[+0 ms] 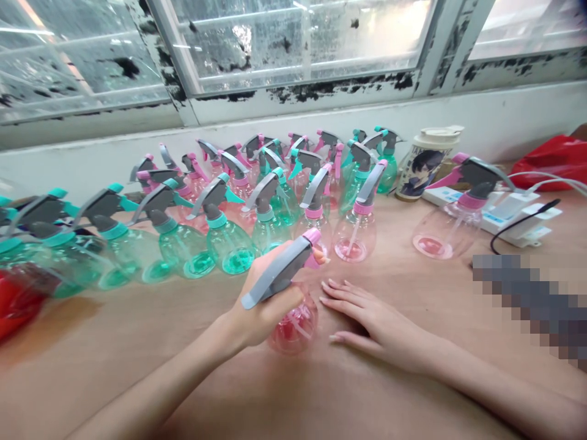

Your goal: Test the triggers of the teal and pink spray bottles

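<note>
My left hand point(261, 305) is wrapped round the neck of a pink spray bottle point(296, 327), just under its grey and pink trigger head. The bottle is on or just above the table, tilted slightly, and its trigger is partly hidden by my fingers. To the right, my right hand point(367, 311) lies palm down near the tabletop, fingers stretched toward the bottle and apart from it. Behind my hands stand several green spray bottles point(232, 250) and pink spray bottles, among them a pink spray bottle point(355, 235) at the front of the group.
Another pink spray bottle point(452, 226) stands apart at the right, beside a white power strip point(518, 217) with cables. A printed cup point(424, 165) is near the wall. Red plastic bags point(557, 160) lie at both sides. Windows rise behind the table point(220, 391).
</note>
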Motion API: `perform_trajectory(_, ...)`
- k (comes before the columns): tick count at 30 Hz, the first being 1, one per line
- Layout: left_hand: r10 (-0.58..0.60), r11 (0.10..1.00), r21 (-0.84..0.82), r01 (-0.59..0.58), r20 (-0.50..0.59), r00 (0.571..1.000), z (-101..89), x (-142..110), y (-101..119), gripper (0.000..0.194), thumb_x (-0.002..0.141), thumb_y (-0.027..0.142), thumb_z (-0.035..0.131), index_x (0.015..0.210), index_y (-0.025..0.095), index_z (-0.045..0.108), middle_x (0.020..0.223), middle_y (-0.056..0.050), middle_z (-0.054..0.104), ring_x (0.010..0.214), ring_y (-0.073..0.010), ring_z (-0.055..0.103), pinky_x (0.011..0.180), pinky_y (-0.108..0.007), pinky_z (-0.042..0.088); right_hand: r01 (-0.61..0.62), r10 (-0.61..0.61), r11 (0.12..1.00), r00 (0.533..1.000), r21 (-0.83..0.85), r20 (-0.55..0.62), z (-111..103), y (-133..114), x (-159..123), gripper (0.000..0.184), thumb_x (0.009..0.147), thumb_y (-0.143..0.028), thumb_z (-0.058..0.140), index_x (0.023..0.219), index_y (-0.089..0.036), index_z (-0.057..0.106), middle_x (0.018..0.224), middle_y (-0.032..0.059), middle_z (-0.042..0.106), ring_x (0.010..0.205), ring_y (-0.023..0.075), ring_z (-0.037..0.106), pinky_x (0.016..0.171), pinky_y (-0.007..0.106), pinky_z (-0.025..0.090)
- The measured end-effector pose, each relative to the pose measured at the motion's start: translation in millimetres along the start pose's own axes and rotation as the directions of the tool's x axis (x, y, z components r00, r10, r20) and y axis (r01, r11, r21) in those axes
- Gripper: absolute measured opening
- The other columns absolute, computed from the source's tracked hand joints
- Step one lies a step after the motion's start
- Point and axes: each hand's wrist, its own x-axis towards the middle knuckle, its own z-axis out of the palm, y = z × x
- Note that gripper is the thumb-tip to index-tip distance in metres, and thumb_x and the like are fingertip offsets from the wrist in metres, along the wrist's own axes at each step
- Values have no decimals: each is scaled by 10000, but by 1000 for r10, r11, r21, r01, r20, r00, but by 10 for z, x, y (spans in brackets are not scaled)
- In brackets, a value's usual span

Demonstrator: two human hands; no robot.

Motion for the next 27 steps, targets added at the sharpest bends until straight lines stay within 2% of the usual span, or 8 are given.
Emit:
perform_trajectory(3, 12, 1000, 15, -11, -66, 998, 10, -19, 17, 50, 707, 219, 544, 735, 226, 584, 597, 26, 492, 542, -157, 450, 510, -274, 381, -7, 7, 1000, 1000, -12, 15, -8, -3, 2, 591, 940, -499, 544, 1442, -196, 462, 1523, 110, 401, 1430, 280, 332, 1175, 504, 297)
perform_trajectory(5, 17, 1000, 19, -15, -72, 997, 13, -20, 30, 32, 709, 212, 541, 704, 228, 568, 578, 31, 467, 526, -151, 428, 500, -270, 369, -11, 11, 1000, 1000, -16, 25, -13, -8, 5, 597, 940, -504, 542, 1441, -189, 463, 1524, 110, 400, 1432, 279, 328, 1176, 502, 295)
perform_trajectory(10, 16, 1000, 22, -15, -43, 999, 16, -5, 43, 86, 714, 215, 553, 772, 226, 615, 564, 33, 461, 532, -158, 434, 526, -276, 392, -12, 12, 1000, 1000, -4, 13, -11, -9, 3, 587, 937, -490, 554, 1446, -211, 459, 1525, 101, 404, 1431, 281, 328, 1178, 498, 293)
perform_trajectory(15, 17, 1000, 0, -17, -28, 999, 19, -19, 27, 64, 745, 213, 556, 724, 231, 614, 540, 37, 446, 561, -179, 484, 586, -298, 434, -1, 1, 1000, 1000, -6, 3, -6, -1, -2, 591, 937, -492, 554, 1450, -215, 452, 1524, 101, 402, 1429, 282, 334, 1175, 505, 298)
perform_trajectory(20, -3, 1000, 14, 3, -43, 999, 20, -23, 33, 57, 741, 217, 542, 696, 229, 575, 558, 38, 447, 532, -158, 443, 557, -289, 408, -2, 3, 999, 1000, -32, 22, -10, -8, 4, 591, 947, -500, 532, 1444, -189, 458, 1531, 103, 389, 1435, 273, 321, 1181, 493, 290)
perform_trajectory(27, 13, 1000, 14, -12, -43, 999, 15, 12, 38, 84, 731, 224, 559, 792, 231, 617, 563, 36, 450, 583, -186, 495, 601, -309, 429, -3, 4, 999, 1000, -48, 29, -13, -7, 2, 595, 948, -512, 523, 1445, -191, 454, 1532, 96, 387, 1437, 267, 318, 1179, 490, 298)
